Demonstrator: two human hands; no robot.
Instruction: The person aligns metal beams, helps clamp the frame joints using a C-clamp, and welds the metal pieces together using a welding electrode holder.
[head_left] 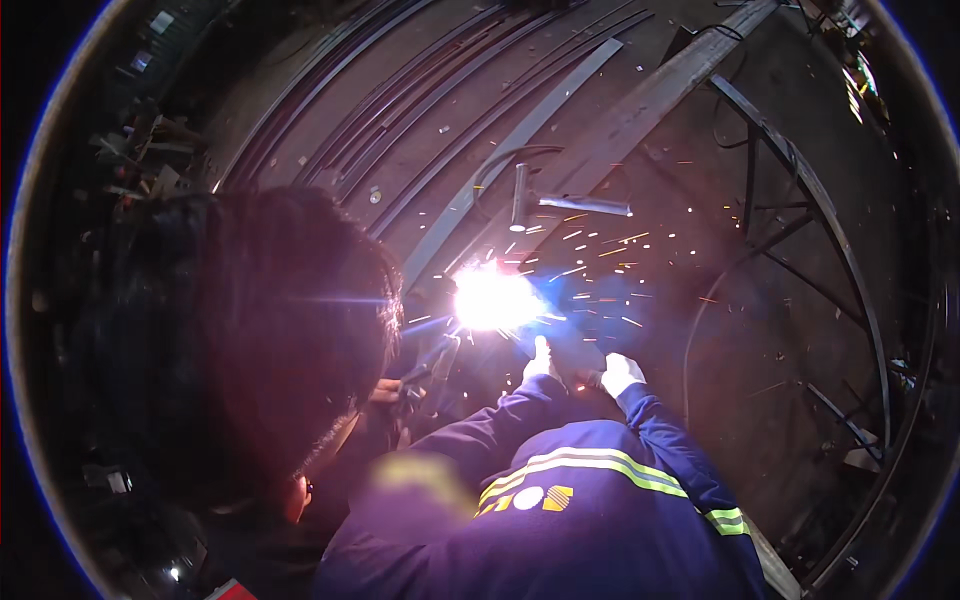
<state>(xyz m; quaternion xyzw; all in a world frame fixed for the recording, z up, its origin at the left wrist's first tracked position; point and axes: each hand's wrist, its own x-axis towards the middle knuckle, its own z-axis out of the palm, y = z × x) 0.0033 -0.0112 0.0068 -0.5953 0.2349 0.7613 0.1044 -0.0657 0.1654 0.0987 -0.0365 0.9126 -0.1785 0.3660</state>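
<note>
A dark flat piece (pixel 575 345), its kind hard to make out in the glare, reaches from my hands toward a blinding white arc. My left hand (pixel 541 362), pale and likely gloved, is closed at its left edge with the thumb up. My right hand (pixel 622 374) grips its right side. Sparks fly from the arc to the right. At the left, a co-worker's dark-haired head leans in close. That person's hand (pixel 386 391) is near a dark tool (pixel 412 388) pointing at the arc. The glare hides the spot where the arc burns.
Beyond the arc stand a short upright metal tube (pixel 520 198) and a lying one (pixel 585 205). A broad steel beam (pixel 650 105) runs toward the far right. Long thin bars (pixel 400 95) lie on the floor at far left. A curved steel frame (pixel 838 215) stands at right.
</note>
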